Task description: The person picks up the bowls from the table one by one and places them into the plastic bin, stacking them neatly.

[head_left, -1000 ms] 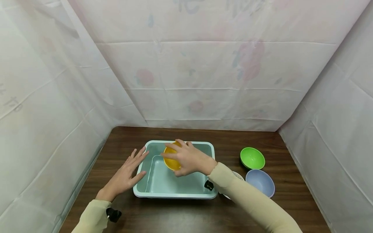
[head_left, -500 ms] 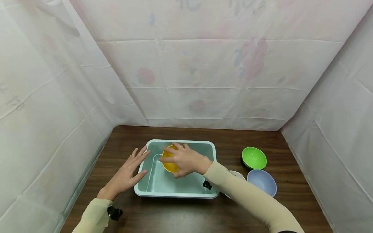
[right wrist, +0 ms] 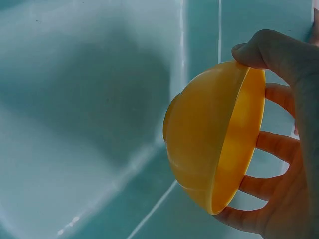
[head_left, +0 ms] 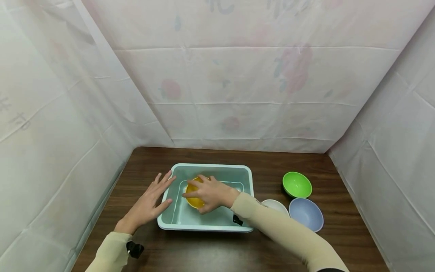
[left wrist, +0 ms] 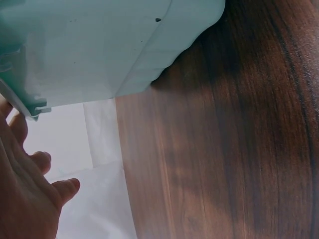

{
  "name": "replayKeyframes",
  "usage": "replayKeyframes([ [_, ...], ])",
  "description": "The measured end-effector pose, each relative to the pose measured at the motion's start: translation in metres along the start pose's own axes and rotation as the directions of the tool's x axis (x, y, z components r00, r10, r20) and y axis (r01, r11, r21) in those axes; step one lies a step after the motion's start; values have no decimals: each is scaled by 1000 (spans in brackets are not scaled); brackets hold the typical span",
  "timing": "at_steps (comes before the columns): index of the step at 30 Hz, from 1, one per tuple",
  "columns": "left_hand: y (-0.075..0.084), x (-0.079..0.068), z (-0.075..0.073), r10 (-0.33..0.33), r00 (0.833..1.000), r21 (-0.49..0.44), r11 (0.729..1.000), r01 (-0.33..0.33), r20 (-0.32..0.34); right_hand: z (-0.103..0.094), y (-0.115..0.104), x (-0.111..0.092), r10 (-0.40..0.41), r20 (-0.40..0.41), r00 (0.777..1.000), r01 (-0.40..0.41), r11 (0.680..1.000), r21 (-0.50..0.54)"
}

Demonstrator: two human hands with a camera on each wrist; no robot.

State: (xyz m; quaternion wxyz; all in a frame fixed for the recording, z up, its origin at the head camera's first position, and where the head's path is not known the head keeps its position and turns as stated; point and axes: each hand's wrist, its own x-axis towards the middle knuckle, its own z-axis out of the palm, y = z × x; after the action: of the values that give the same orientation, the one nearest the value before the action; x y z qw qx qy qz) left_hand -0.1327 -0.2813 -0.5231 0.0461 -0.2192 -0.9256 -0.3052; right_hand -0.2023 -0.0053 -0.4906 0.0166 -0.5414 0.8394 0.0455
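Note:
A yellow bowl [right wrist: 199, 134] is held by its rim in my right hand [head_left: 212, 193], the thumb on one side and the fingers spread along the other. In the head view the bowl is inside a pale blue-green plastic basin [head_left: 204, 227], toward its left half. The right wrist view shows the bowl's foot pointing toward the basin floor, with a shadow beside it. My left hand [head_left: 147, 204] lies at the basin's left rim with its fingers straight and spread. In the left wrist view its fingertips are right at that rim, partly hidden behind it.
Right of the basin, a white bowl [head_left: 276, 206] is partly covered by the right sleeve. A periwinkle bowl [head_left: 306, 214] and a green bowl [head_left: 297, 184] stand beyond it on the dark wooden table [head_left: 210, 251]. White printed cloth [head_left: 244, 94] encloses the back and sides.
My right hand has moved the yellow bowl a little left and lower into the basin. More of the white bowl shows past the sleeve. The left hand stays at the rim.

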Motion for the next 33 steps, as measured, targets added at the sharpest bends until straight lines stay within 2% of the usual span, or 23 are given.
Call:
replayKeyframes([
  [19,2,2,0,0,1000,25,1000,0,-2,15,-3,8,-15,44,999,18,997,-69],
  [33,2,0,0,0,1000,47,999,0,-1,21,-5,17,-12,99,995,18,998,-63],
])
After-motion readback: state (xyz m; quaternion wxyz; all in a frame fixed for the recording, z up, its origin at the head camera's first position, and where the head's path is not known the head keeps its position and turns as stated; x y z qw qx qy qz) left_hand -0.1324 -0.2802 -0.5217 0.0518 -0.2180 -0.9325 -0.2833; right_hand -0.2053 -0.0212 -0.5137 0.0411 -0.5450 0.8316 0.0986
